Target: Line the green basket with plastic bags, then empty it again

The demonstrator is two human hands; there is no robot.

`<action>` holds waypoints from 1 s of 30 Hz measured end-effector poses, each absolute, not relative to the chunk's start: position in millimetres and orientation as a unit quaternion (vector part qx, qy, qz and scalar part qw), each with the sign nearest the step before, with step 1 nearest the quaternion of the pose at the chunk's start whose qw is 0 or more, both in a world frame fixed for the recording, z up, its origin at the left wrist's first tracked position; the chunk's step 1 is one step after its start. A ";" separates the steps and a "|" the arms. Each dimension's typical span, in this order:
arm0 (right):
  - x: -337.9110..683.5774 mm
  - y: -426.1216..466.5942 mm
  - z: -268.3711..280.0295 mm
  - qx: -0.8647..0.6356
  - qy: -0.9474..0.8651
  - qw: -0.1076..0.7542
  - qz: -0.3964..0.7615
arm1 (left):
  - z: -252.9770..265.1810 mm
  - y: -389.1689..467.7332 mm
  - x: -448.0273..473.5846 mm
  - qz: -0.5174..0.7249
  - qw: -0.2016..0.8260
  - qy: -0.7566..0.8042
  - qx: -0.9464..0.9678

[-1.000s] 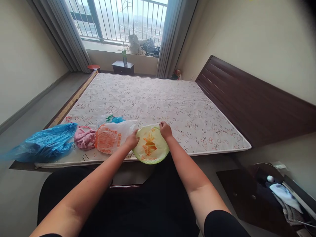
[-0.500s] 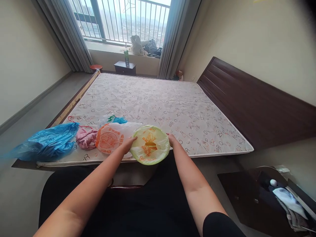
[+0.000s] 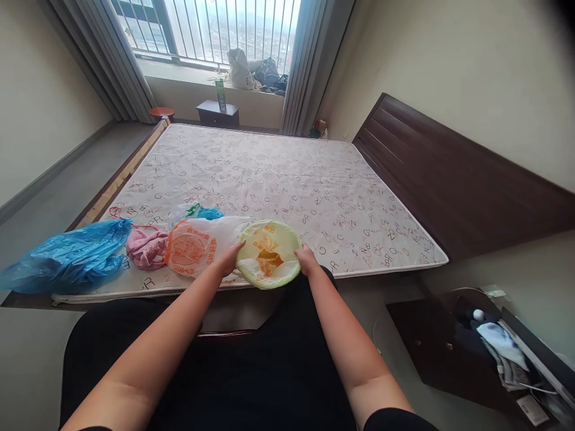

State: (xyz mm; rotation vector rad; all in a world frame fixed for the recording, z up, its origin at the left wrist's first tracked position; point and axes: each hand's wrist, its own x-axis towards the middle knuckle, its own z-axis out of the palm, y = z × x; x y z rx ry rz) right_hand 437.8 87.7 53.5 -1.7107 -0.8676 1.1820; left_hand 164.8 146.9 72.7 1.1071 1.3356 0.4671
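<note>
My left hand (image 3: 230, 258) grips the left side of a round, pale green trash bin (image 3: 269, 286), thumb over its rim. On the opposite side my right hand (image 3: 307, 259) is closed around the rim too. A translucent plastic bag (image 3: 266, 240) with orange print lines the bin; something orange-yellow shows at its middle. Just left of my left hand, a white plastic bag with orange print (image 3: 188, 246) lies on the mattress (image 3: 251, 161). Beside that are a pink towel-like cloth (image 3: 146, 249) and a large blue plastic bag (image 3: 67, 254).
Behind the white bag lies a small blue plastic bundle (image 3: 210, 213). A dark wooden headboard (image 3: 449, 161) borders the bed on the right. Lower right is a dark bedside table (image 3: 417, 335) with cloths on it. A bottle (image 3: 220, 94) stands on a far nightstand (image 3: 218, 112).
The whole view has shifted slightly, with the room appearing a little further left and up. Both hands still hold the bin, whose opening looks a bit flatter now.
</note>
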 end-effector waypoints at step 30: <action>416.8 75.2 56.9 -0.666 -0.305 0.490 0.473 | 68.1 157.1 218.2 0.068 0.345 0.511 0.784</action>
